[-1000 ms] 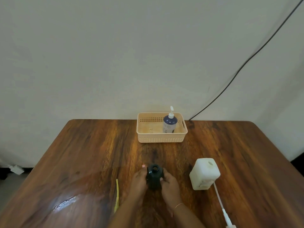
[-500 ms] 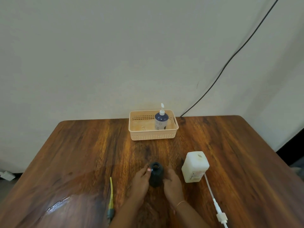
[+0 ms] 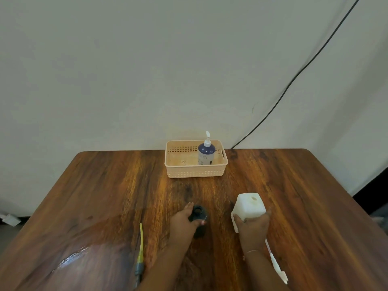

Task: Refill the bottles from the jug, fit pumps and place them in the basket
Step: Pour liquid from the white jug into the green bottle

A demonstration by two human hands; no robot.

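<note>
A small dark bottle (image 3: 198,213) with no cap stands upright on the wooden table (image 3: 105,196), and my left hand (image 3: 182,222) wraps around it. To its right, my right hand (image 3: 253,226) grips the near side of the white square jug (image 3: 249,205), whose top opening is uncovered. A white pump with a long tube (image 3: 276,263) lies on the table beside my right wrist. At the back, a peach basket (image 3: 195,171) holds a dark blue bottle (image 3: 206,154) fitted with a white pump.
A yellow pump with a grey head (image 3: 140,252) lies on the table left of my left arm. A black cable (image 3: 294,80) runs down the wall behind the basket. The table's right edge drops off near a dark gap.
My right hand has left the dark bottle and moved right to grip the white jug. My left hand stays on the bottle. The view shifted slightly.
</note>
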